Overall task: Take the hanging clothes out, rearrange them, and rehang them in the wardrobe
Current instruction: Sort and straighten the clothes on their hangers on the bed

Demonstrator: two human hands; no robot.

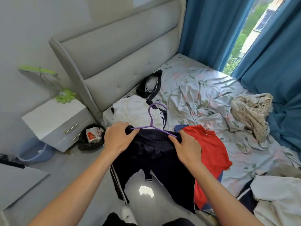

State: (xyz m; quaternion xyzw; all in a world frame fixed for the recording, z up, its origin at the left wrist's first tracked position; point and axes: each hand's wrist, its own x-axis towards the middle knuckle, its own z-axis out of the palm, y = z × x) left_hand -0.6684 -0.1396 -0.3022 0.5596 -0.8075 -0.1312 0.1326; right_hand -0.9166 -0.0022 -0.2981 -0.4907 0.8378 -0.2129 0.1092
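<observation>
Soft dark navy trousers [156, 154] with white side stripes hang over the bed's [203, 88] near edge on a thin purple hanger [152, 121]. The left hand [118, 137] and right hand [187, 147], arms outstretched, each grip a waistband end with curled fingers. A red shirt [211, 154] lies just beside them.

No readable text anywhere here: the red-and-white packaging [91, 136] in the black bin [84, 145], lower left of the frame, carries markings, but they're too small and blurred to make out
</observation>
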